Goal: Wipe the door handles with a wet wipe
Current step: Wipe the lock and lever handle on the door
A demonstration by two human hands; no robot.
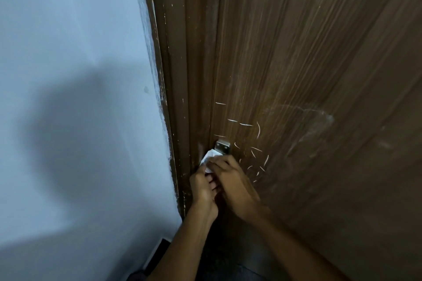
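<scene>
The scratched wooden door [308,64] fills the right of the frame. Low centre, its metal handle plate [223,146] is rigid and fixed. Both the left hand [202,189] and right hand [230,180] are closed around the wet wipe [209,158], which looks soft, limp and slippery, best bunched against the handle.

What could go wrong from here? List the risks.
1. Both hands, left hand and right hand, crowd the handle, whose metal plate alone shows; parts may go unwiped.
2. The wipe is bunched, so little of it may touch metal.
3. It may smear the scratched door beside the plate.
</scene>
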